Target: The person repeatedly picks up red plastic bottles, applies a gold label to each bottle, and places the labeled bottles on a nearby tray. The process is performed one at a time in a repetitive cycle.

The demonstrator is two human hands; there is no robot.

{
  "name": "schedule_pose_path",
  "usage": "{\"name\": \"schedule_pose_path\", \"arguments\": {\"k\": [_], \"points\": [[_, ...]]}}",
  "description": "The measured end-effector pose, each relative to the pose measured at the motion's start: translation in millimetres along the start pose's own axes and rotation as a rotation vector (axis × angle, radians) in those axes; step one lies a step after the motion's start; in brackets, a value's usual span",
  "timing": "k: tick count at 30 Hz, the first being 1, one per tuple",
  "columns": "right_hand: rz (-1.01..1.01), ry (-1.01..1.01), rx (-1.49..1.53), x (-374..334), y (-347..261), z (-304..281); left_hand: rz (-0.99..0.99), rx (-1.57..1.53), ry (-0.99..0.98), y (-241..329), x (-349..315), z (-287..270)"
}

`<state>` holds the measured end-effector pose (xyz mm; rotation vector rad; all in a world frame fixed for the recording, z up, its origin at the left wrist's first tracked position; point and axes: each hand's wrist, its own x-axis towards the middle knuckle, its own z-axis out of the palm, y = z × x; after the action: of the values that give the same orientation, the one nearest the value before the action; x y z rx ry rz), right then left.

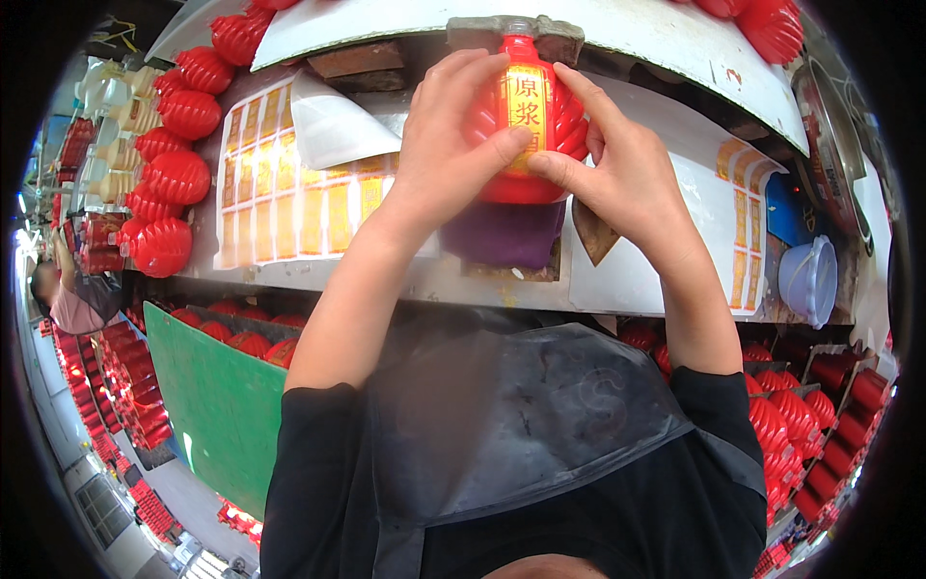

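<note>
Dark apron [521,415] fabric is filling the space nearest the camera, just short of the near edge of the workbench [415,282]. Midway between the surface's left and right ends, a red ribbed bottle [526,189] is pointing its clear neck [519,44] away from the person, its long axis running from the near edge toward the far edge; whether it is lying flat or tilting, one cannot tell. Its yellow label [527,89] is facing up along that axis. The left hand [451,125] is curving over the bottle's left side, thumb pressing on the label; the right hand [622,164] is gripping the right side, index finger and thumb spreading apart. Both are hiding much of its flanks. Purple cloth [509,236] is showing below the base. Toward the left end, a white flap [338,121] is curling over a gold label sheet [285,198], and red bottles [178,179] are lining the left edge. Near the right end, another label sheet [704,193] is lying beside a pale blue bucket [808,280].
</note>
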<state>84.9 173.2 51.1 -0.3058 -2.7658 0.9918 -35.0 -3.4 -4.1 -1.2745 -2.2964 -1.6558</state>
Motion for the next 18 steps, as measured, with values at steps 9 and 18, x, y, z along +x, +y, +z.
{"name": "schedule_pose_path", "arguments": {"k": [9,18], "points": [[0.047,-0.102,0.249,4,12,-4,-0.02,-0.063,0.003,-6,1,-2],[-0.07,-0.056,0.118,-1,15,0,0.009,-0.059,0.017,-2,-1,0]]}}
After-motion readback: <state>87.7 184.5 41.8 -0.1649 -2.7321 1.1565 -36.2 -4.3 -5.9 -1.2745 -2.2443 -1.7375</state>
